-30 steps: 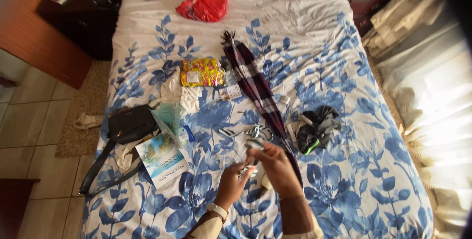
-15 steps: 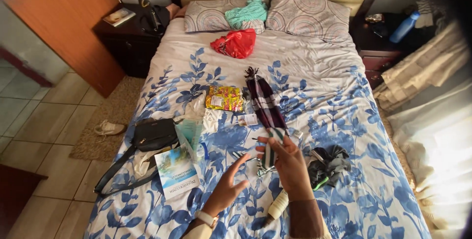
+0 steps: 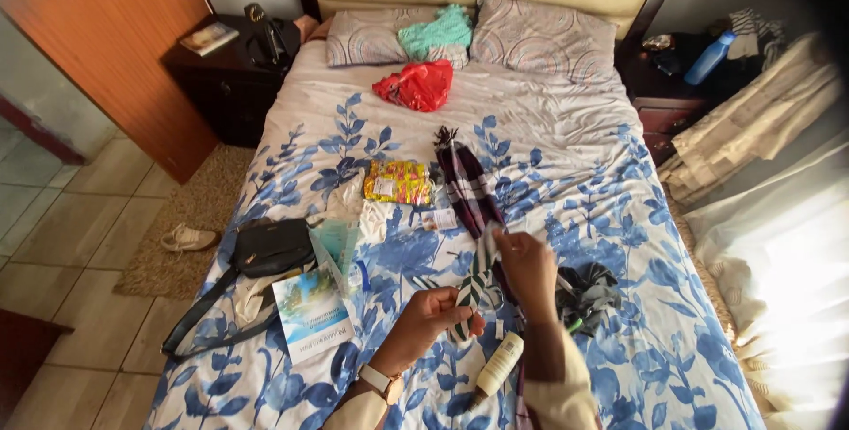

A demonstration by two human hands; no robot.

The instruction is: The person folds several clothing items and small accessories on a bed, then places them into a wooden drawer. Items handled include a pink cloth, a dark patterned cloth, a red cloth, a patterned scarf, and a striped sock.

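Over the foot of the bed [image 3: 566,138], seen from the head camera, both hands hold a striped cloth [image 3: 473,293] up off the floral cover. Left hand [image 3: 431,319] pinches its lower end; right hand [image 3: 526,266] grips the upper end. Below them lies a cream bottle [image 3: 500,365]. A dark scarf [image 3: 466,184] runs behind, a black bag [image 3: 270,249] and booklet [image 3: 311,313] left, a dark bundle [image 3: 591,293] right.

A green-and-white striped cloth [image 3: 473,293] hangs upright, held above the bed.
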